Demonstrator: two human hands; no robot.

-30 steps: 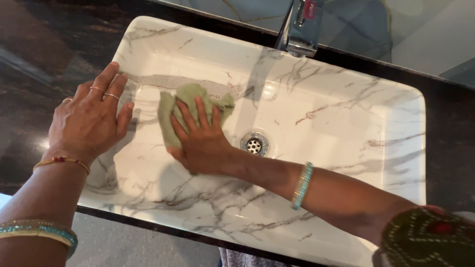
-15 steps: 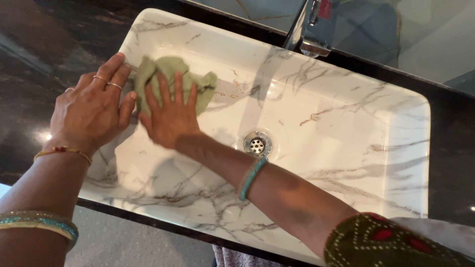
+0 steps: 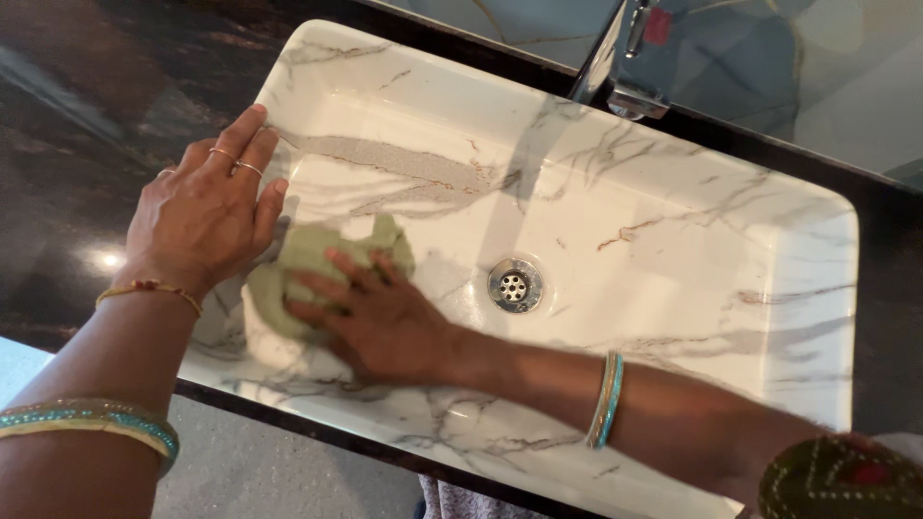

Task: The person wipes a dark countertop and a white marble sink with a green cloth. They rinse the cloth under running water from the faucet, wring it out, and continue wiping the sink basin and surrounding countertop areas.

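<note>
Right hand [image 3: 385, 317]: laid flat, fingers spread, pressed down on the cloth [image 3: 308, 269]; a band is worn at the wrist.
Left hand [image 3: 207, 216]: open, palm down, braced on the left rim of the sink [image 3: 673, 183]; nothing is held; rings and a thin bracelet are worn.
Cloth: green, bunched; found at the near-left of the basin floor, just beside the left hand, partly covered by the right fingers.
Change: half a second ago the cloth was pressed high against the back-left wall; it has since been drawn down toward the near edge; the left hand has stayed on the rim; a wiping stroke across the left part of the basin is indicated, with the right part not yet reached by the cloth.
Sink: rectangular, white with grey and brown veining; a round metal drain [image 3: 514, 285] is set at the centre, apart from the cloth.
Tap [image 3: 625, 67]: chrome, at the back edge; a small red mark is seen near its top; no wording can be made out.
Counter [image 3: 87, 125]: dark, polished stone around the sink.
Packages, signs: none are seen.
</note>
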